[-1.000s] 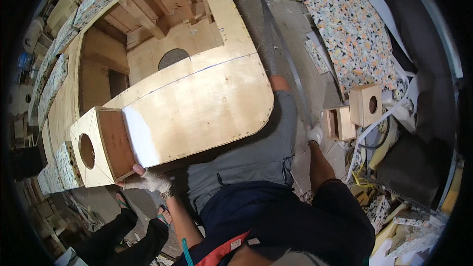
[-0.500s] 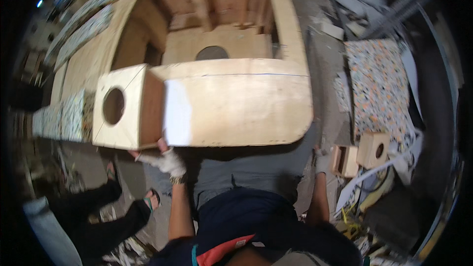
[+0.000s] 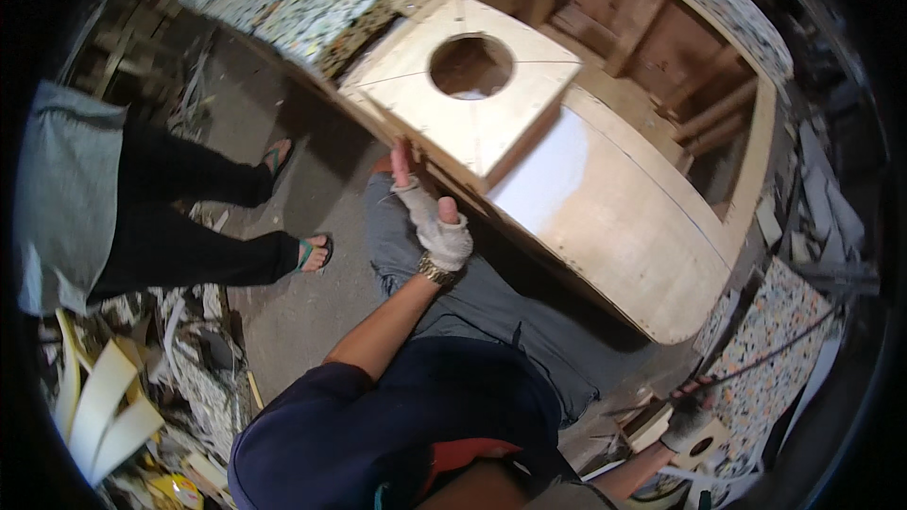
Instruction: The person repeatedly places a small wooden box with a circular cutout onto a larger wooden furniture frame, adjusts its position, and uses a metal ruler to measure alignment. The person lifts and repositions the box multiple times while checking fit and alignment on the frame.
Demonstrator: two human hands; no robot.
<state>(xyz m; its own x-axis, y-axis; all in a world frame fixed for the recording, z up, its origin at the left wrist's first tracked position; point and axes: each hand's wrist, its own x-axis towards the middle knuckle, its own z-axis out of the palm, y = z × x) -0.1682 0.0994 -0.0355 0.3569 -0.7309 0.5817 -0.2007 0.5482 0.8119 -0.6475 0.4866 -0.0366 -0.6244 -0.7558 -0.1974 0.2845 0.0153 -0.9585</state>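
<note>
A square plywood box with a round hole in its top sits on the pale plywood panel of a large wooden frame, beside a white patch. My left hand, in a fingerless whitish glove, is open beside the box's near edge. Its fingers stretch toward that edge; whether they touch it I cannot tell. Low on the right, my gloved right hand is closed around a long thin dark rod or hose. Beneath that hand are small wooden boxes, one with a round hole.
Speckled foam covers part of the frame at upper left, and another foam sheet lies at right. Another person's legs stand on the left. Foam offcuts and scraps litter the floor at lower left.
My view has turned, so the frame now slants down to the right. My left hand has opened off the box's lower corner. My right hand has reached the small boxes, where the dark line now shows.
</note>
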